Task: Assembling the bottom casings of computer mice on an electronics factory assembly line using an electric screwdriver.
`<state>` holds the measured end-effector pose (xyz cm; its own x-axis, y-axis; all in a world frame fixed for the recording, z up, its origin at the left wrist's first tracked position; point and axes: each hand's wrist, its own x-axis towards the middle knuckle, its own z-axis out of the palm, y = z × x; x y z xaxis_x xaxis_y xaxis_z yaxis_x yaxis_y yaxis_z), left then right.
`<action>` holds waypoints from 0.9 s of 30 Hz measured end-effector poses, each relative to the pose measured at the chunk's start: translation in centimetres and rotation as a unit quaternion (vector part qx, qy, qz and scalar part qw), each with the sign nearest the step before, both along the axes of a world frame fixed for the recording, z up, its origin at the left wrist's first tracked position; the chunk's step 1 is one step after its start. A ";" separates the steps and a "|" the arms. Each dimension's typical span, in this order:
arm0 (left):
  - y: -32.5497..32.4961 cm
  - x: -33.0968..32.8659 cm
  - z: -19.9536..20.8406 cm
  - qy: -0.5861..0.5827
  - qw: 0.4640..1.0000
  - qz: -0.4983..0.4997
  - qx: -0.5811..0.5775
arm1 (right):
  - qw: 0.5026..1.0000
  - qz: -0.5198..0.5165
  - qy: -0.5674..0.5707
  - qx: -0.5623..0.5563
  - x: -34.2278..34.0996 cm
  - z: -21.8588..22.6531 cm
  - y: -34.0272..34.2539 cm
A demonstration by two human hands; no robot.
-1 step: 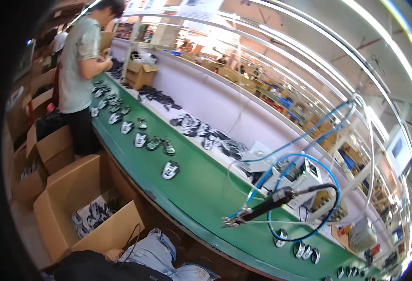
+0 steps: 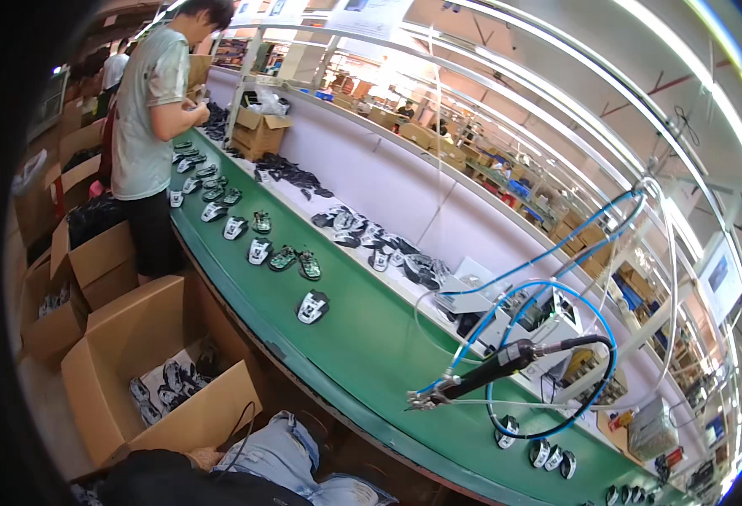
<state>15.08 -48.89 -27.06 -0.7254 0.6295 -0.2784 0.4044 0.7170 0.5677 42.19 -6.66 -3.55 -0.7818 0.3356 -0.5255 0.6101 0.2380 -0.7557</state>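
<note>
Part of my left hand (image 2: pixel 206 458) shows at the lower edge, beside my denim-clad leg and close to the near flap of an open cardboard box (image 2: pixel 105 358). Its fingers are hidden. My right hand is out of view. Inside the box lie several black-and-white plastic parts (image 2: pixel 171 384). On the green belt (image 2: pixel 371 363) ahead of me sits a lone black-and-white shell (image 2: pixel 312 307), shaped like a computer mouse. Farther up the belt are more such shells (image 2: pixel 259 250) and some with green circuit boards (image 2: pixel 309 265). A black powered screwdriver (image 2: pixel 493 363) hangs over the belt, tip pointing left.
A co-worker (image 2: pixel 147 118) stands at the far left by the belt, both hands raised together. Blue hose (image 2: pixel 548 281) loops around the screwdriver. Black parts (image 2: pixel 358 228) line the ledge behind the belt. More cartons (image 2: pixel 101 261) stand at left; several shells (image 2: pixel 548 454) sit right.
The whole view has shifted slightly, so the belt and co-worker appear a little farther right. The shells keep their places on the belt; no hand has visibly taken or released anything.
</note>
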 end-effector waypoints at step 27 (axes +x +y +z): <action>-21.1 16.7 6.1 -0.127 0.939 0.170 -0.271 | 0.978 0.035 -0.128 0.161 -3.9 -7.5 3.6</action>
<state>31.75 -69.98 -20.97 -0.7254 0.0887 -0.6826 -0.0002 0.9916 0.1290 38.31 -3.01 -11.04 -0.6657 0.4664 -0.5825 0.7431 0.4856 -0.4604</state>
